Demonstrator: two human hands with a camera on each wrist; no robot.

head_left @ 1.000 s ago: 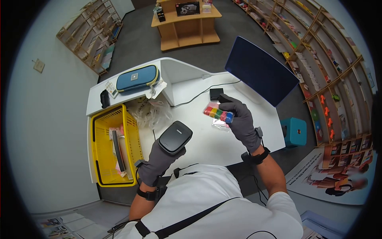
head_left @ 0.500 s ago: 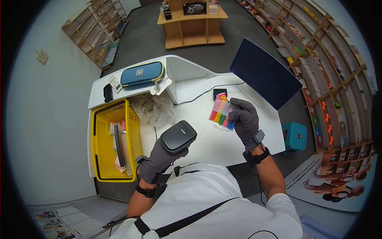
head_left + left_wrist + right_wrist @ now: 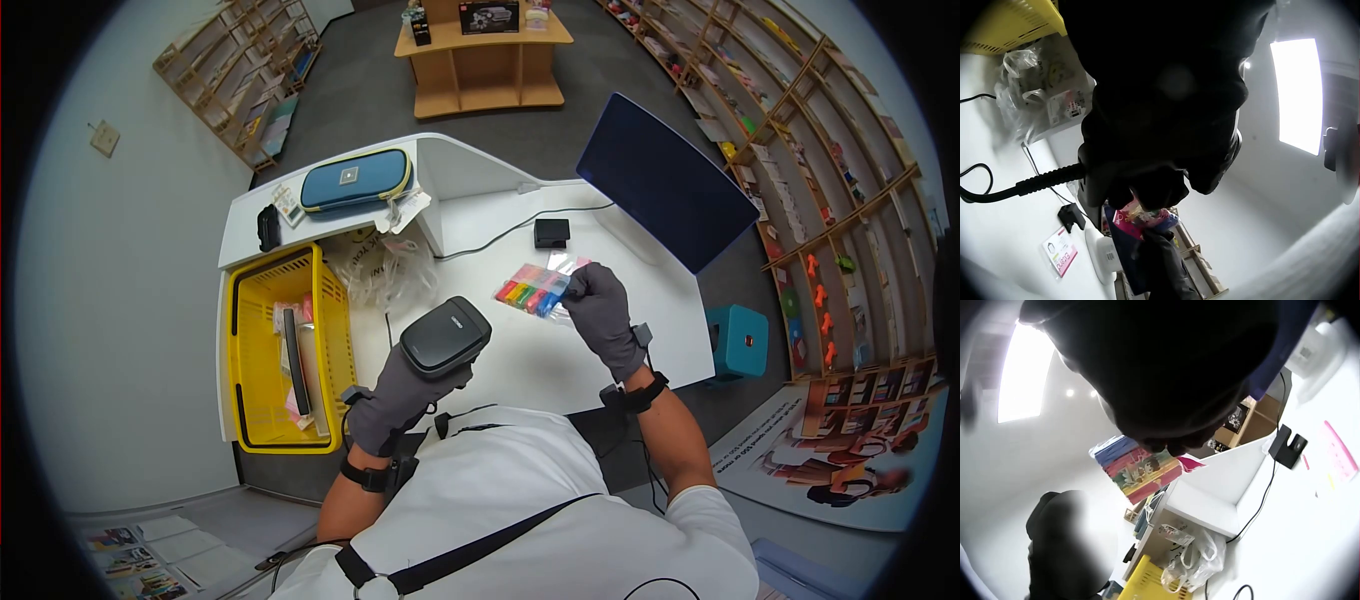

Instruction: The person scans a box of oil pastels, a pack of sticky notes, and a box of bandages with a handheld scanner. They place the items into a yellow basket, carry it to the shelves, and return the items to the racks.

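In the head view my gloved left hand (image 3: 398, 402) grips a black handheld barcode scanner (image 3: 446, 338), its rounded top turned up over the front of the white counter. My gloved right hand (image 3: 606, 315) pinches the edge of a clear packet of coloured bars (image 3: 528, 290), with red, yellow, green and blue showing. The right wrist view shows that packet's printed face (image 3: 1142, 470) below the dark fingers. A flat packet with pink lettering (image 3: 1060, 251) lies on the counter in the left wrist view. The scanner's cable (image 3: 1041, 182) runs off to the left there.
A yellow basket (image 3: 334, 350) with several goods stands at the left, beside a crumpled plastic bag (image 3: 392, 275). A blue zip case (image 3: 356, 180) lies on the raised shelf. Behind the right hand are a small black block (image 3: 551, 233) and a monitor (image 3: 667, 180).
The right hand has turned the packet of bars from edge-on to face-on, then swung it left and tilted it. The left hand keeps the scanner in nearly the same place.
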